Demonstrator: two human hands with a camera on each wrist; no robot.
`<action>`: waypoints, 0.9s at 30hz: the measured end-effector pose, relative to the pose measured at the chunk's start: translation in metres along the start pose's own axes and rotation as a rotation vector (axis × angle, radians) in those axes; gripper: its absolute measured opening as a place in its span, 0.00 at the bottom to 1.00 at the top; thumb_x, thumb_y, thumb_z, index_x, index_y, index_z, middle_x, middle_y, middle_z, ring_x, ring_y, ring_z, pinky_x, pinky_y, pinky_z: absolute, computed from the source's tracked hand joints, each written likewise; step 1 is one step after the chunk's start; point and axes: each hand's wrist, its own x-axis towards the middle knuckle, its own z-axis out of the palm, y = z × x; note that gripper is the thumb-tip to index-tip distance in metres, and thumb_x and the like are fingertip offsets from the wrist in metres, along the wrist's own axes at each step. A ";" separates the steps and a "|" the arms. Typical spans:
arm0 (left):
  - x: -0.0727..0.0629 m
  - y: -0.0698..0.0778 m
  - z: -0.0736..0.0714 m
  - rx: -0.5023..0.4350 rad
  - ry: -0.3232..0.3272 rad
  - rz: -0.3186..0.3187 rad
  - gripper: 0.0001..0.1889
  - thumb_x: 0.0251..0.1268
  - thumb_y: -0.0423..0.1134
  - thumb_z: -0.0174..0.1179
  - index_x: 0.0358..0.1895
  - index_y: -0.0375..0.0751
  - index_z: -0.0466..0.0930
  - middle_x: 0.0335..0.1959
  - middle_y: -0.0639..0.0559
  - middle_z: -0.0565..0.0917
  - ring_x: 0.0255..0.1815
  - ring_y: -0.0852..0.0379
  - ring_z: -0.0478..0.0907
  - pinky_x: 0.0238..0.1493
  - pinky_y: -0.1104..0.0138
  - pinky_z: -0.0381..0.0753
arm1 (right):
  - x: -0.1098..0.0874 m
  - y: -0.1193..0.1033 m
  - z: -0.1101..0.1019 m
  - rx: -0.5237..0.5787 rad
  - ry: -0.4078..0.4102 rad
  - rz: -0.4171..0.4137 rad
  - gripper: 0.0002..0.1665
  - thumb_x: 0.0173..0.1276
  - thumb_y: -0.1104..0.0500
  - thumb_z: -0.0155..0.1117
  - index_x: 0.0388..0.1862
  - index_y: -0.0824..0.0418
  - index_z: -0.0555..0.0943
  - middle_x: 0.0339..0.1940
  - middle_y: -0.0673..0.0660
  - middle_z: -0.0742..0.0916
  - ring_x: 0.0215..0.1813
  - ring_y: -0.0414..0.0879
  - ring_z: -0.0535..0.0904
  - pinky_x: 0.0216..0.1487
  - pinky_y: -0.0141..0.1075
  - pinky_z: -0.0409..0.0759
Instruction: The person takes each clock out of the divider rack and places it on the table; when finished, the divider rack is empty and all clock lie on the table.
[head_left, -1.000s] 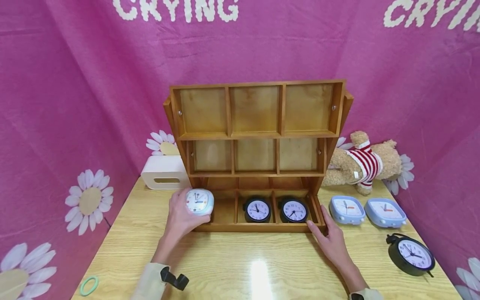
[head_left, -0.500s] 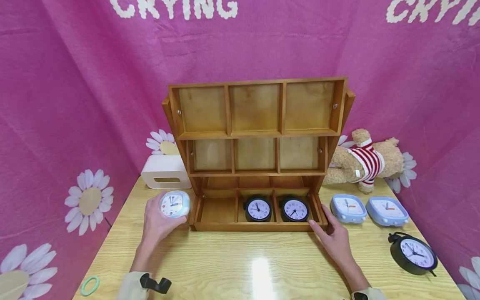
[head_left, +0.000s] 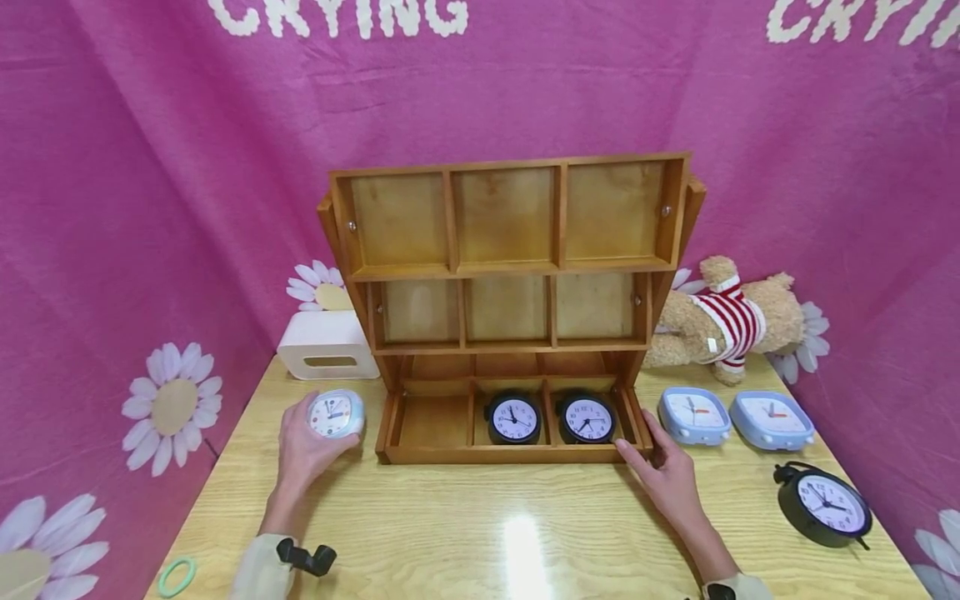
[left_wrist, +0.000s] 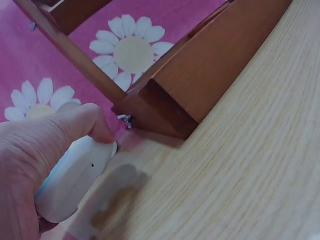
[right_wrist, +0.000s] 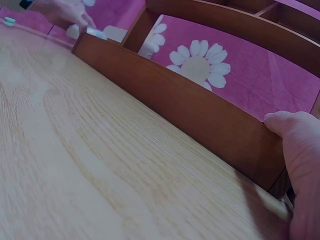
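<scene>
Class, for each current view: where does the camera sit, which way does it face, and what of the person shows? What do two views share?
Head: on the head, facing forward and down at the rack and table; left hand, right hand and forearms show.
Left wrist: facing the gripped clock and the rack's end; part of the left hand shows.
Right wrist: facing along the rack's front; right hand near, left hand far off, top left.
Head and right wrist share both hands and the rack.
</scene>
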 end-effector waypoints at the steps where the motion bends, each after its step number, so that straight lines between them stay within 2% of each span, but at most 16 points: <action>1: 0.001 -0.002 0.001 -0.002 0.006 0.004 0.55 0.36 0.39 0.81 0.75 0.32 0.65 0.68 0.31 0.70 0.65 0.36 0.69 0.66 0.42 0.72 | 0.000 -0.001 0.000 -0.004 0.000 -0.001 0.42 0.71 0.63 0.72 0.80 0.67 0.67 0.71 0.73 0.77 0.56 0.31 0.81 0.49 0.17 0.78; 7: 0.009 -0.010 0.009 -0.013 0.006 -0.009 0.56 0.36 0.40 0.82 0.76 0.31 0.64 0.68 0.31 0.71 0.67 0.35 0.68 0.69 0.42 0.70 | 0.002 -0.003 -0.001 -0.006 0.005 -0.014 0.42 0.70 0.65 0.73 0.79 0.67 0.67 0.71 0.74 0.77 0.56 0.28 0.79 0.50 0.15 0.77; 14: 0.012 -0.014 0.012 -0.017 -0.010 -0.060 0.57 0.37 0.40 0.82 0.76 0.29 0.61 0.66 0.30 0.72 0.65 0.34 0.70 0.69 0.42 0.71 | 0.000 -0.004 0.000 -0.057 0.013 0.001 0.41 0.70 0.61 0.74 0.79 0.65 0.68 0.65 0.71 0.83 0.43 0.30 0.79 0.42 0.18 0.78; 19: 0.017 -0.016 0.014 -0.049 -0.053 -0.069 0.58 0.39 0.38 0.81 0.77 0.28 0.56 0.65 0.29 0.72 0.64 0.34 0.70 0.68 0.42 0.71 | -0.001 -0.003 0.001 -0.051 0.016 0.008 0.41 0.70 0.61 0.73 0.79 0.65 0.69 0.67 0.72 0.81 0.47 0.30 0.81 0.45 0.17 0.79; 27: 0.021 -0.020 0.017 -0.109 -0.128 0.003 0.60 0.41 0.34 0.78 0.80 0.25 0.50 0.74 0.25 0.64 0.73 0.31 0.63 0.77 0.41 0.61 | 0.000 0.000 0.002 -0.059 0.018 0.005 0.41 0.70 0.61 0.73 0.79 0.65 0.69 0.62 0.72 0.84 0.44 0.30 0.81 0.43 0.18 0.79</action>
